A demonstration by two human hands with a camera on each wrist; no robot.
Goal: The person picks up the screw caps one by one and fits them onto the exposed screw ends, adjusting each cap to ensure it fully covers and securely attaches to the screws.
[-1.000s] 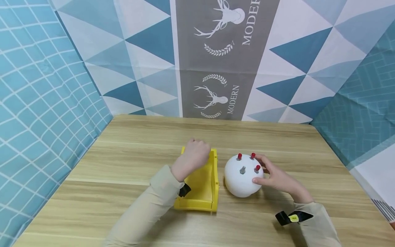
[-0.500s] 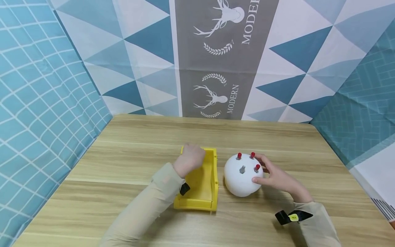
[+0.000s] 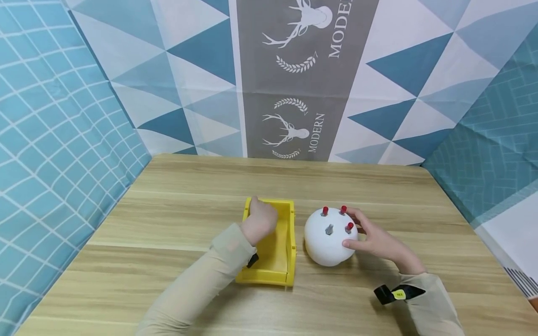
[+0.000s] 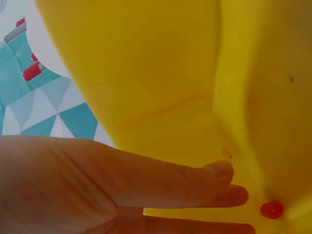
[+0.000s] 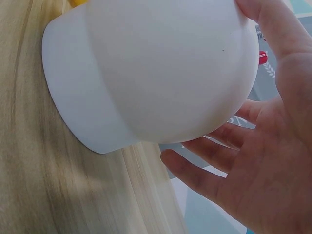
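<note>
In the head view my left hand reaches down into a yellow open bin. Seen from the left wrist, its thumb and fingers stretch along the bin wall, the tips a short way from a small red cap in the corner. Nothing shows between them. My right hand holds a white, round-topped body beside the bin, thumb on the near side and fingers round the far side. Three red caps, one of them a front cap, sit on studs on its top. A fourth stud is bare threaded metal.
Both things stand on a wood-grain table, the bin just left of the white body. The white body's narrower base rests on the tabletop. A patterned cloth backdrop rises behind the table's far edge.
My left hand has shifted a little left and lower within the bin, over its far part. The right hand stays on the white body, which has not visibly moved.
</note>
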